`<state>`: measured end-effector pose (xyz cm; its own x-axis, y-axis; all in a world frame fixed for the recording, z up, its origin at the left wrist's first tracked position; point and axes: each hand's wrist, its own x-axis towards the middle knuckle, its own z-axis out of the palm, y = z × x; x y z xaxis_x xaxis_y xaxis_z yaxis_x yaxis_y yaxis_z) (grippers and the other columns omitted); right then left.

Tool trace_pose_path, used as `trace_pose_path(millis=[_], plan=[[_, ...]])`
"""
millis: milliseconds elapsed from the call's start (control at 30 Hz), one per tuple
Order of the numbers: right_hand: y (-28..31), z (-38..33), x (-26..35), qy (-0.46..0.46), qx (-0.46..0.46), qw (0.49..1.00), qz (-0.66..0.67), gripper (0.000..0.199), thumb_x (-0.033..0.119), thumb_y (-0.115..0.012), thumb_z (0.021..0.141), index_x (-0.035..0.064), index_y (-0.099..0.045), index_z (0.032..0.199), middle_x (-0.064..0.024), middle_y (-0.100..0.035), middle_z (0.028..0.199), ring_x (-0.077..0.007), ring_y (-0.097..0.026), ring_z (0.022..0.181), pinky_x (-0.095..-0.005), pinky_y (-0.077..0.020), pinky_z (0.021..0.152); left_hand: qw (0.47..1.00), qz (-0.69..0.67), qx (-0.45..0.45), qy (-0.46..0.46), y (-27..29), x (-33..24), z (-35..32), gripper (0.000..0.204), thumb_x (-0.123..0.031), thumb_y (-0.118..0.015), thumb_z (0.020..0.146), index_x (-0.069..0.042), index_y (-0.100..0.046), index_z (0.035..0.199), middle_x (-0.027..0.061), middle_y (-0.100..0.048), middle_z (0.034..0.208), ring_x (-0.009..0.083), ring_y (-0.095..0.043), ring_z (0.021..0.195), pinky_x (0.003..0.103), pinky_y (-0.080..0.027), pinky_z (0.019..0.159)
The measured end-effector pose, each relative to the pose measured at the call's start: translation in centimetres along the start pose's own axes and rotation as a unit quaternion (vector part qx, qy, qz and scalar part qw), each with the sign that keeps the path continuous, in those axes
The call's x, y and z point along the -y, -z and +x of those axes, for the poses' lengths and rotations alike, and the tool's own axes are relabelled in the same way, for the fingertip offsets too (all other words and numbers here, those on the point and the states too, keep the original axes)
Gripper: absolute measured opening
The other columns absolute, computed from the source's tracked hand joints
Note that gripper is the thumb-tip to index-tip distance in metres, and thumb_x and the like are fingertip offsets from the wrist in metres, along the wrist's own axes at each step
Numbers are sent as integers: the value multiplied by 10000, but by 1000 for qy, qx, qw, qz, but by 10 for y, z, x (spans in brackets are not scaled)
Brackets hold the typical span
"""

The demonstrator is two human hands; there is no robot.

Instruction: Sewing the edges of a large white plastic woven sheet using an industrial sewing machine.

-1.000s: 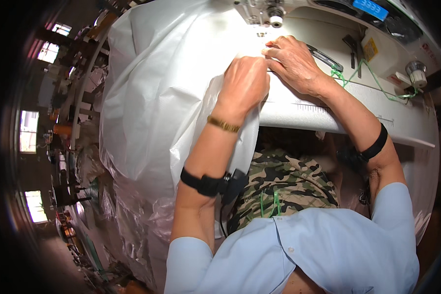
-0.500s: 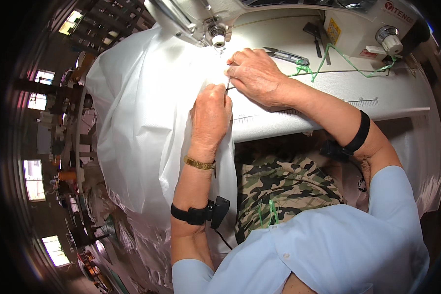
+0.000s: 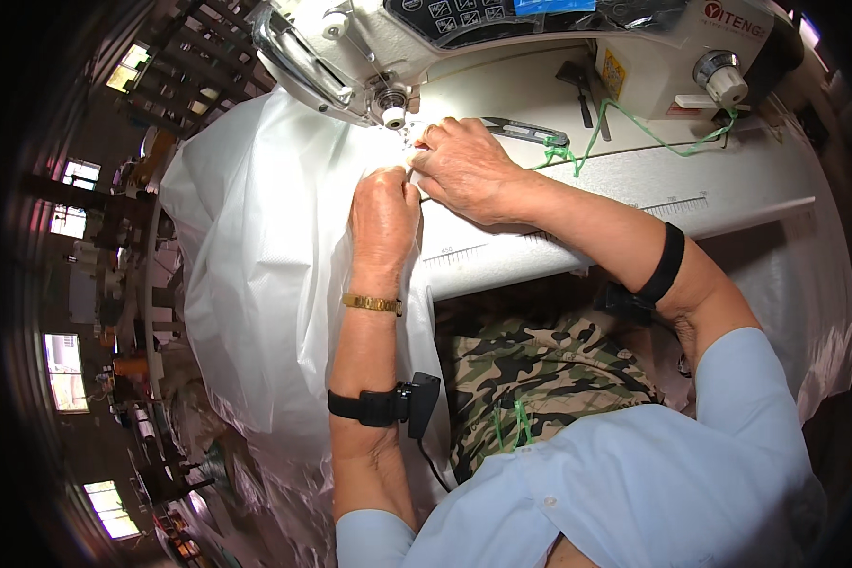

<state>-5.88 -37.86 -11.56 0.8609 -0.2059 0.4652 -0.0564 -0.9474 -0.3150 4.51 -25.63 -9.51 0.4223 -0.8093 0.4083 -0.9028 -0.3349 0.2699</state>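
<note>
Both hands, left hand point(image 3: 384, 213) and right hand point(image 3: 466, 168), have closed together, pinching white fabric point(image 3: 256, 256).

My left hand point(image 3: 384, 213) lies on the sheet point(image 3: 256, 275), just left of my right hand point(image 3: 464, 170), the two touching at the fingertips. Both sit just before the needle point(image 3: 393, 115), under the head of the sewing machine point(image 3: 502, 28) that stands at the back of the table point(image 3: 615, 199). The sheet spreads left of my hands and hangs over the table's near edge to my left. Snips point(image 3: 525, 133) lie on the table just right of my right hand, with loose thread point(image 3: 634, 128) running right of them toward the handwheel point(image 3: 719, 76). My lap point(image 3: 540, 379) is below the table edge, between my forearms
</note>
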Motion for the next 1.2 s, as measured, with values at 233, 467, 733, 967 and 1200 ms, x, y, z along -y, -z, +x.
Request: trace_pose_path(millis=[233, 467, 733, 967, 1200], plan=[[4, 3, 4, -9, 24, 1000, -11, 276, 226, -556, 912, 37, -710, 1040, -144, -626, 1153, -287, -526, 1135, -429, -379, 975, 1000, 7, -20, -1, -2, 4, 0, 126, -59, -617, 797, 51, -613, 733, 226, -616, 727, 385, -603, 703, 470, -480, 699], [4, 2, 2, -6, 20, 1000, -22, 286, 236, -550, 935, 41, -707, 1073, -158, -614, 1094, -296, -524, 1106, -443, -394, 957, 1000, 4, -3, -2, -2, 1, 4, 131, -61, -622, 794, 52, -613, 728, 237, -613, 727, 394, -602, 712, 472, -478, 702], [1, 5, 4, -11, 52, 998, -27, 363, 333, -540, 949, 53, -698, 1115, -137, -608, 1232, -286, -501, 1212, -450, -360, 1044, 999, 18, -18, -30, 1, 6, -2, 106, -53, -621, 802, 49, -629, 773, 244, -622, 753, 405, -617, 754, 484, -485, 722], [12, -6, -6, 8, 89, 996, -28, 493, 364, -543, 971, 46, -571, 1346, -148, -531, 1392, -287, -435, 1322, -439, -312, 1134, 986, -82, 90, -115, 121, -48, -33, 172, -100, -609, 899, 29, -684, 985, 210, -688, 845, 356, -683, 817, 437, -540, 759], [17, -15, -24, 8, 88, 996, -27, 499, 418, -515, 986, 110, -547, 1378, -109, -524, 1394, -252, -421, 1335, -426, -284, 1178, 975, 207, -72, 41, 189, 167, -37, 379, -243, -520, 1002, 3, -629, 1269, 218, -642, 1260, 316, -632, 1155, 383, -489, 984]])
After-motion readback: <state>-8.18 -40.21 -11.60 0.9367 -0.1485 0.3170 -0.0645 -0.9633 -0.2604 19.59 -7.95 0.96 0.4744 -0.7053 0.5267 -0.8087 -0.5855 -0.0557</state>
